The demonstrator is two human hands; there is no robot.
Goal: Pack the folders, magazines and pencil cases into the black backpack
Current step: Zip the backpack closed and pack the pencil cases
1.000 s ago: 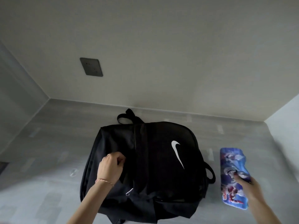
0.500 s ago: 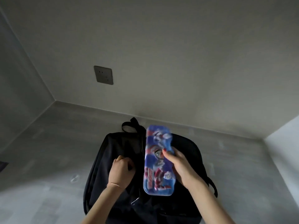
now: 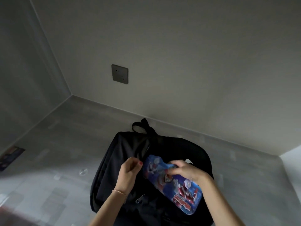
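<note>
Head view of a grey, wood-grained floor (image 3: pixel 68 132) meeting pale walls in a corner. A black fabric backpack (image 3: pixel 179 149) lies flat on the floor, its carry loop (image 3: pixel 140 126) pointing toward the back wall and a white logo mark partly visible beside the right wrist. The left hand (image 3: pixel 128 172), fingers curled and nails painted red, pinches the dark fabric edge at the bag's opening; a thin bracelet (image 3: pixel 118 191) circles that wrist. The right hand (image 3: pixel 189 172) grips the upper part of a long blue pencil case with rounded ends and red-and-silver cartoon figures (image 3: pixel 175 185), fingers wrapped over its top face. The case lies slantwise over the bag's front panel, its far end touching the gap beside the left fingertips and its near end pointing toward the lower right. Whether that far end is already inside the opening cannot be told, since the dark fabric and both hands cover the mouth. A small metal zip pull (image 3: pixel 139 199) lies on the bag between the forearms. A dark square wall socket plate (image 3: pixel 119 74) sits on the back wall above the bag. A flat printed item (image 3: pixel 9 156), blurred, lies at the left edge, well apart from the bag. A small pale round spot (image 3: pixel 82 171) marks the floor left of the backpack.
</note>
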